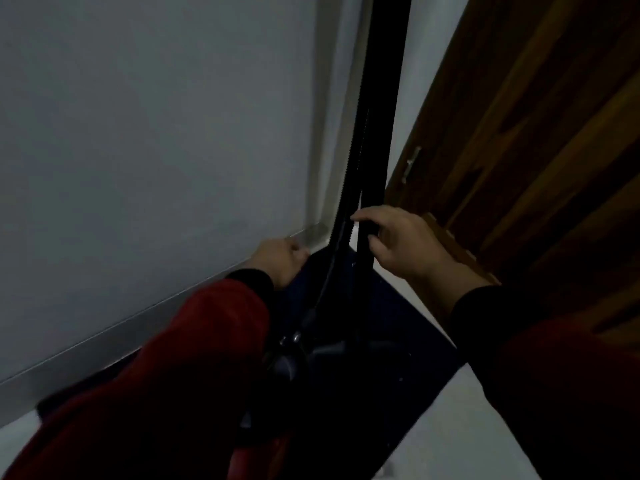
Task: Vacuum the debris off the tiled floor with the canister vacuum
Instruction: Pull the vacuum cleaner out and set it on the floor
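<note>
The scene is dim. A black vacuum wand [381, 98] stands upright in the middle, with a ribbed black hose [349, 174] running down beside it. My right hand [398, 244] curls around the wand low down. The dark vacuum body [311, 355] sits on a dark mat below, mostly in shadow. My left hand [280, 261] reaches down by the wall corner, its fingers closed on the top of the dark body; exactly what it grips is hidden. Both arms wear red sleeves with black cuffs.
A grey wall [156, 150] with a baseboard [104, 344] fills the left. A wooden door [536, 150] with a metal handle [410, 164] stands at the right. A dark mat [408, 334] lies on pale floor tiles [460, 441].
</note>
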`<state>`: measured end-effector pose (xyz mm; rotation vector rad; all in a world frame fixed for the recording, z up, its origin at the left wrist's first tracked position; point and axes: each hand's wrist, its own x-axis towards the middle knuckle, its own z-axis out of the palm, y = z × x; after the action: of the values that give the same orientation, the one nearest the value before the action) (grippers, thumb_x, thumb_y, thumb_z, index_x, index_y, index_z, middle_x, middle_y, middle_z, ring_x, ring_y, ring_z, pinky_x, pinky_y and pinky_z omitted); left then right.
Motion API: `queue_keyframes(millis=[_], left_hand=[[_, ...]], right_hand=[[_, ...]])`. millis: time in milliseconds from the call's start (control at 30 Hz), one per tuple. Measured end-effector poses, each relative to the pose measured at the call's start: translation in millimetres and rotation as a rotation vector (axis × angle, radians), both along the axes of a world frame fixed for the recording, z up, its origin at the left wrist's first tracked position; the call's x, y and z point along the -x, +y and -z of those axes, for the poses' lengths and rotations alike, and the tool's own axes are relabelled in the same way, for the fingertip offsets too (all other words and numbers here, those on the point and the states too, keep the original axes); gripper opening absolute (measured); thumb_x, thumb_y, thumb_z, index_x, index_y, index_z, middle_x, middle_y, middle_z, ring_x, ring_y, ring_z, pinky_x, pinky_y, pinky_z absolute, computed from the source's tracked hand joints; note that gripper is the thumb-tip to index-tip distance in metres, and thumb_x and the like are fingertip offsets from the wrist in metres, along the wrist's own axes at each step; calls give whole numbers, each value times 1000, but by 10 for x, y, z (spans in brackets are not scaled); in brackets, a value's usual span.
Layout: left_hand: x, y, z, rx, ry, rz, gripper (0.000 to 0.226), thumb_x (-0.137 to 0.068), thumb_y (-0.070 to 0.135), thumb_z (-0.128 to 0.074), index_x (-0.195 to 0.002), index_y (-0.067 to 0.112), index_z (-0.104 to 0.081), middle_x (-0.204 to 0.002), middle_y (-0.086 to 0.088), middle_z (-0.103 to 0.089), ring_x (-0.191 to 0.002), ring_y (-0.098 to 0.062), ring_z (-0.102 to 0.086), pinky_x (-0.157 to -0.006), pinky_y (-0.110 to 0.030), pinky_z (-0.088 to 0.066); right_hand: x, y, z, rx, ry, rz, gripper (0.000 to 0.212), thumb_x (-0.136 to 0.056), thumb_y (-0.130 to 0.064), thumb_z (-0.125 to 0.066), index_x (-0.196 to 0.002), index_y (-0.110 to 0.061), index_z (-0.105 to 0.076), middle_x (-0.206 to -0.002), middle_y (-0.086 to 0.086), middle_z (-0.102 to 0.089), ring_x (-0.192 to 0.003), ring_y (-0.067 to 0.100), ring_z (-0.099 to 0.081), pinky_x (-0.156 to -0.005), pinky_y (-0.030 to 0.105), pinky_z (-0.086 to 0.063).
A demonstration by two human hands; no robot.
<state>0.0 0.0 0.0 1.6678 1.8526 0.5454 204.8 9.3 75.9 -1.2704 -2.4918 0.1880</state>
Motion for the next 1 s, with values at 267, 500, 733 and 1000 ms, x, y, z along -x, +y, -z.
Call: queue_keyframes(millis=[267, 500, 733, 1000], left_hand=[[-327, 413, 406, -66, -589, 140, 65, -97, 31, -47, -149, 37, -8, -146, -14, -42, -128, -18, -45, -109, -23, -29], [-506, 572, 532, -82, -713, 246, 83, -94, 11, -54, -144, 36, 8, -132, 18, -28, -118, 7, -36, -71, 13, -27], [-460, 547, 577, 22, -1002, 114, 89, -92, 8, -58, -147, 45, 2, -131, -4, -58, -112, -17, -60, -98, -35, -48], [-498, 535, 603, 13, -1072, 124, 79, -90, 2, -58, -148, 38, -17, -134, 0, -52, -116, -10, -54, -99, -25, -44]], right_hand=[[79, 140, 47, -369, -104, -29, 43, -82, -13, -63, -122, -29, -61, -144, -11, -47, -141, 21, -28, -106, 63, -23], [206, 174, 276, -479, -95, 90, 35, -79, -16, -69, -112, -26, -69, -137, -6, -56, -129, 43, -41, -96, 72, -31], [68, 381, 386, -408, 55, 319, 35, -86, -30, -63, -121, -33, -63, -142, -7, -50, -133, 39, -37, -102, 61, -27], [-132, 1027, 302, 26, 312, 192, 57, -84, -38, -68, -137, -32, -48, -141, 3, -51, -129, 9, -42, -111, 32, -30]])
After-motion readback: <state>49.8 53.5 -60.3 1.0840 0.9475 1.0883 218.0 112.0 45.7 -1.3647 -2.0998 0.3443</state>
